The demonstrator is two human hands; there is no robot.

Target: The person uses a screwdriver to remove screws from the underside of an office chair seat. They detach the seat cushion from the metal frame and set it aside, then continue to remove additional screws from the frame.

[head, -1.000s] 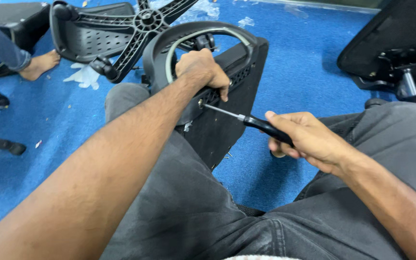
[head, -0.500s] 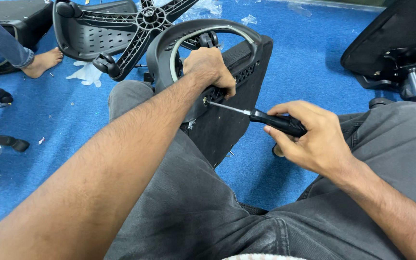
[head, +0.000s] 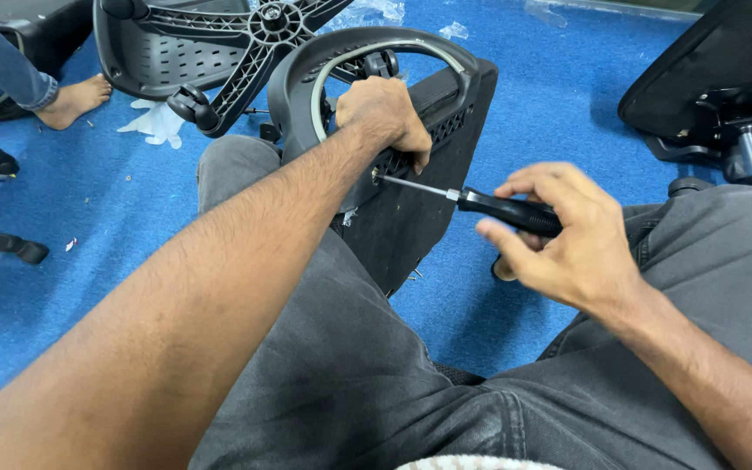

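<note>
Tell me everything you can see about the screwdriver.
The screwdriver has a thin, bright metal shaft and a black handle that looks like plastic or rubber. It lies almost level, sloping slightly up to the left. Its tip meets the edge of the black chair part, right under the left hand, which grips that part's curved rim. The right hand pinches the handle with its fingertips, thumb underneath, palm off it. The far end of the handle is hidden by the fingers. Below it lies blue carpet.

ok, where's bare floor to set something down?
Bare blue carpet between the armrest part and the black chair; another patch between the person's knees. Crowded top left: wheeled base, plastic scraps, someone's foot.
</note>
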